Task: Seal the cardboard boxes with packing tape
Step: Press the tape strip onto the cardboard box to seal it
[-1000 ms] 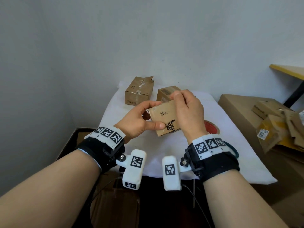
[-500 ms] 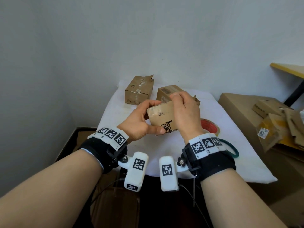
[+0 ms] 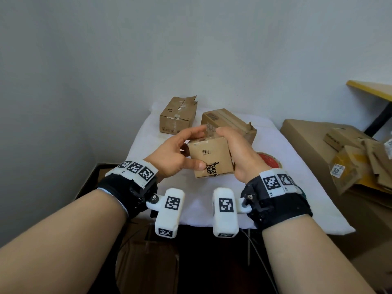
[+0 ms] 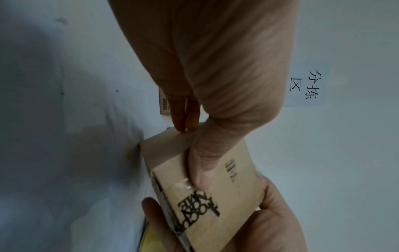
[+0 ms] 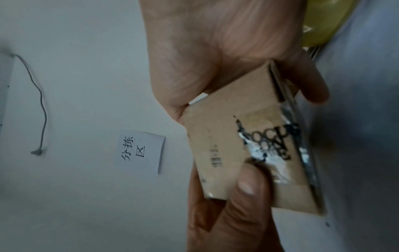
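Since a second ago you've turned the small brown cardboard box so its printed face looks up at you. Your left hand grips its left side, thumb on the front; your right hand clasps the right side — both above the white-covered table. Press the clear tape strip flat, rubbing outward from the seam — no wrinkles.

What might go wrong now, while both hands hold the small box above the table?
1. The small box is held in the air by the left hand and right hand; pressing tape there may buckle it.
2. The clear tape looks wrinkled, so it may not stick flat.
3. The tape roll lies behind the right wrist, easy to knock.
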`<state>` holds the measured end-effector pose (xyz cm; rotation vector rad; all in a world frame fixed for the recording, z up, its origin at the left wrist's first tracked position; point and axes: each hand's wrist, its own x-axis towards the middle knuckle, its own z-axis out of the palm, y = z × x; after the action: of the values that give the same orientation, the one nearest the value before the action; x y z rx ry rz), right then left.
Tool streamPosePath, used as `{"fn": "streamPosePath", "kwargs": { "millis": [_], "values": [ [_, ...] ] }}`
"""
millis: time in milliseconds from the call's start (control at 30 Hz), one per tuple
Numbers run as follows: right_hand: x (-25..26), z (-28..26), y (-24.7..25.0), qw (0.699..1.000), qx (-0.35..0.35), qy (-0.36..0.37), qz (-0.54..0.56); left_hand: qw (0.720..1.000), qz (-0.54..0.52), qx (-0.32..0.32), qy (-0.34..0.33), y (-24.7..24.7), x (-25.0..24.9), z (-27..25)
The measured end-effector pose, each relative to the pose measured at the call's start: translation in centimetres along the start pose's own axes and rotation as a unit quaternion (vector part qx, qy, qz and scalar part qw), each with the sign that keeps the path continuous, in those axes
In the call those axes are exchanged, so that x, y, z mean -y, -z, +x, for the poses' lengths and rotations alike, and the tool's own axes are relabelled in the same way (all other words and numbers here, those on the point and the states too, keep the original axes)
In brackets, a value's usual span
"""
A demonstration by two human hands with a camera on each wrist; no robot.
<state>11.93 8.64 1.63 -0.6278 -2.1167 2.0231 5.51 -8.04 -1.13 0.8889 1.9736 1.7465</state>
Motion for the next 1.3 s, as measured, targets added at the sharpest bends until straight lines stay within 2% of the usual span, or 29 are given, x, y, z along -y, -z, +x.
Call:
{"fn": "streamPosePath", "kwargs": {
  "millis": [100,267,433,533,633,833,1067,1300],
  "values": [
    [0.1,0.0,0.2,1.0,0.0,0.009,0.012,1.0,0.014,0.022,-0.012,0.0,-0.2,-0.2],
    [0.5,-0.4,0.4,0.997,-0.01,0.05,0.062,0.999,-0.03,0.004,0.01,0.5,-0.3,-0.1],
    [0.9,-0.7,0.2,0.989,0.009,0.104,0.104,0.986,-0.138,0.01,0.098,0.9,0.4,0.1],
    [0.9,-0.6,0.1,0.984,0.005,0.14,0.11,0.973,-0.182,0.045,0.134,1.0,0.3,-0.1],
    [0.8,-0.5,-0.1,0.979,0.01,0.165,0.122,0.964,-0.226,0.075,0.122,1.0,0.1,-0.1],
    [0.7,-0.3,-0.1,0.979,0.01,0.17,0.112,0.961,-0.257,0.037,0.095,1.1,0.2,0.6],
    [0.2,-1.0,0.1,0.984,0.102,0.143,-0.004,0.966,-0.253,0.024,0.05,1.3,-0.1,0.7],
    [0.4,-0.9,0.4,0.977,0.13,0.169,-0.006,0.969,-0.243,0.017,0.035,1.4,-0.4,0.5]
  ]
}}
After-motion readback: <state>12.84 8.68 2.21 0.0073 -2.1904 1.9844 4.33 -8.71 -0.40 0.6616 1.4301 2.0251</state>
